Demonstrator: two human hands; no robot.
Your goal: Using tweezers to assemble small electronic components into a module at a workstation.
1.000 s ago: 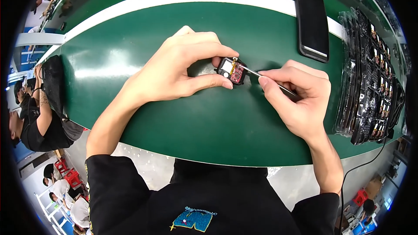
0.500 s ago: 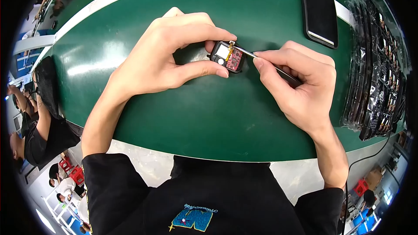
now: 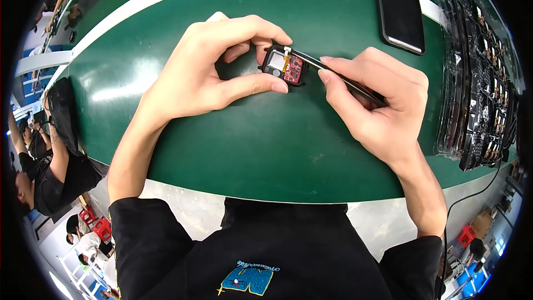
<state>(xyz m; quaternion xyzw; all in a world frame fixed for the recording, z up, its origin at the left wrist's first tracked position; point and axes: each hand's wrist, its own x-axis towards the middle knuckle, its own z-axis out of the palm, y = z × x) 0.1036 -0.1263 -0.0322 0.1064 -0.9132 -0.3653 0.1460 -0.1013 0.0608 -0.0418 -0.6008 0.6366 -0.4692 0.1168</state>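
Between the thumb and fingers of my left hand (image 3: 202, 72) sits a small black watch-like case (image 3: 300, 82), open-faced. Inside it a red circuit board (image 3: 293, 70) fills the right part, with a silver-grey square part (image 3: 276, 60) on the left and a yellow flex strip between them. My right hand (image 3: 386, 100) pinches slim dark tweezers (image 3: 306, 59), slanting up and left. Their tips reach a tiny white piece at the case's top edge; whether they grip it is too small to tell.
A black phone-like slab (image 3: 398, 8) lies at the upper right. Stacked clear plastic trays (image 3: 472, 83) of black parts stand at the right of the green table (image 3: 277, 150). A black mesh bag (image 3: 60, 111) hangs by the left edge, near another person (image 3: 53, 172). A cable (image 3: 472, 197) runs at the lower right.
Both hands, the case and the tweezers sit slightly further left and up, partly because the view shifted. The square part's bright glare has dulled to grey. The tweezers stay at the case's top edge.
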